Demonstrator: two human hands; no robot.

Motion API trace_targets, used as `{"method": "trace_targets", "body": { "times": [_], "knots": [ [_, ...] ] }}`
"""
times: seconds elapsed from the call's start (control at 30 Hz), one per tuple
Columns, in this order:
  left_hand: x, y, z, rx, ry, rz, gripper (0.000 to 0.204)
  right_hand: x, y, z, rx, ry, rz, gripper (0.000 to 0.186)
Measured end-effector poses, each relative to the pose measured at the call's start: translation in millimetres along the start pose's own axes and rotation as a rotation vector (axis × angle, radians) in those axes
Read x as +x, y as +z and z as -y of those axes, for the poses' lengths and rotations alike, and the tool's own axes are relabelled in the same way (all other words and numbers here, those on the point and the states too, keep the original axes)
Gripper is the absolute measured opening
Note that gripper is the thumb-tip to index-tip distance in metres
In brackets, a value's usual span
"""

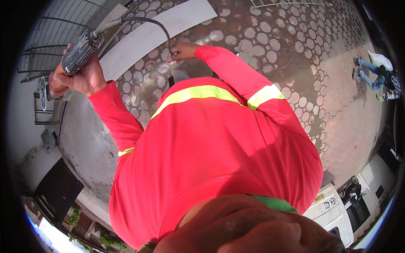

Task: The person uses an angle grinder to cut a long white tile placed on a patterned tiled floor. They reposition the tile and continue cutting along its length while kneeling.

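My left hand [87, 76] is wrapped round the body of an angle grinder [77, 54], out to the left. The grinder's orange-red head [57, 85] carries a round disc [43, 93], seen nearly edge-on. From the grinder's back end a dark power cord [154, 22] arches over to the right. My right hand [184, 51] is closed on this cord in front of my chest, with the fingers pinched together. Both sleeves are red with yellow reflective bands.
A long white board [158, 37] lies on the stone paving [261, 38] ahead. A thin pale cable [290, 50] loops there. Part of a ladder [291, 3] shows at the far edge. Metal bars [55, 42] stand left. Another person [373, 80] is at far right; a white vehicle [331, 213] is lower right.
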State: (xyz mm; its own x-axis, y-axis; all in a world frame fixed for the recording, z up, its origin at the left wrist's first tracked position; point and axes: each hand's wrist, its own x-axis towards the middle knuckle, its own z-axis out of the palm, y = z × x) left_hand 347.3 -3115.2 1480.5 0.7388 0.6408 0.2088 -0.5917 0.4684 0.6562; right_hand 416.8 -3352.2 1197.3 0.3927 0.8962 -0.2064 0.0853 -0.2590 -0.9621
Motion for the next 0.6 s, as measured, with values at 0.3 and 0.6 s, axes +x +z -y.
{"method": "trace_targets", "body": {
  "times": [0.3,0.6],
  "knots": [
    [164.6,-124.5,-103.1,0.161,0.317,-0.170,0.070,4.0,-189.5,-144.7,-0.190,0.432,-0.450,0.057],
    [483.0,-284.0,-86.6,-0.214,0.185,-0.212,0.076,105.4,-536.0,161.1,-0.957,0.296,-1.232,0.035]
  ]
}}
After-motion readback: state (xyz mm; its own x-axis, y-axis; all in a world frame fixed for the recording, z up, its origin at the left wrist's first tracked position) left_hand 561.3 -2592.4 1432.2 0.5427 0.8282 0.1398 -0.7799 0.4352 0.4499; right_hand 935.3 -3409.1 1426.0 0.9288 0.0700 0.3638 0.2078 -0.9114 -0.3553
